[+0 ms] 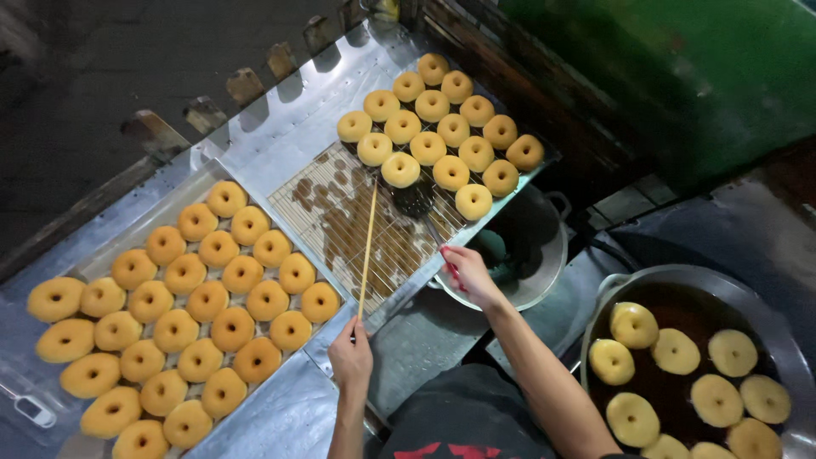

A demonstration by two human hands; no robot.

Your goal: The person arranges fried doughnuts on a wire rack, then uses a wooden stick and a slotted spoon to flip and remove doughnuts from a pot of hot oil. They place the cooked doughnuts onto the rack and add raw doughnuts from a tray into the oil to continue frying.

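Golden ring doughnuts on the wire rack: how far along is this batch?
Done: two groups of golden ring doughnuts rest on the steel tray and wire cooling rack. In hand: the left hand holds a long wooden stick, and the right hand a dark skimmer at the rack. Left: paler doughnuts float in the round metal pan of dark oil.

fried doughnuts on a metal tray [280,153], pan of oil [769,319], green wall [680,68]
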